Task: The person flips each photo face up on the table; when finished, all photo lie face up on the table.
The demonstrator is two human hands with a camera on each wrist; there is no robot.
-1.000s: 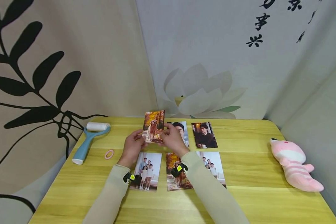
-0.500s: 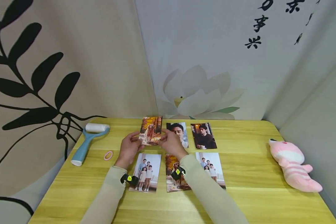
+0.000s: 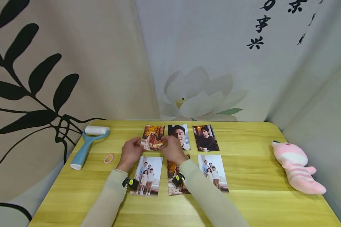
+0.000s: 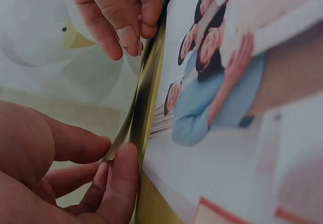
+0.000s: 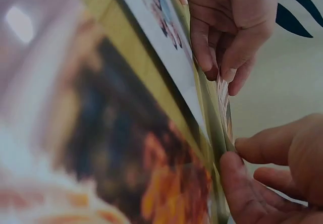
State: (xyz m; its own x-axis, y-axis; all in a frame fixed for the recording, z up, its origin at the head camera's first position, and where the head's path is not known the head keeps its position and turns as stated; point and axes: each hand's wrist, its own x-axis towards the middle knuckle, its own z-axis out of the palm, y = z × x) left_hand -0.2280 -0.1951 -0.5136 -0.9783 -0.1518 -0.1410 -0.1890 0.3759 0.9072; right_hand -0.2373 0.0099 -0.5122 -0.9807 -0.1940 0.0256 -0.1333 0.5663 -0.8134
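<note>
A photo print of a golden dog among autumn leaves [image 3: 152,138] lies at or just above the table at the back left of the prints. My left hand [image 3: 130,153] pinches its left edge, while my right hand [image 3: 172,149] pinches the right edge. In both wrist views the print appears edge-on, slightly bowed, between thumb and fingers. Right of it are a portrait print [image 3: 184,142], partly covered by my right hand, and a print of a person in dark clothes [image 3: 206,138]. Nearer sit a family print [image 3: 146,176], a second dog print [image 3: 172,186] and another family print [image 3: 213,168]; my right arm partly hides the latter two.
A blue-handled lint roller [image 3: 86,149] and a small pink ring [image 3: 109,158] lie on the left of the wooden table [image 3: 261,170]. A pink plush toy [image 3: 296,167] rests at the right edge. Curtains with printed patterns hang behind.
Both hands have lowered the dog print from a raised, tilted position toward the table, into line with the back-row prints. The other prints stay where they were.
</note>
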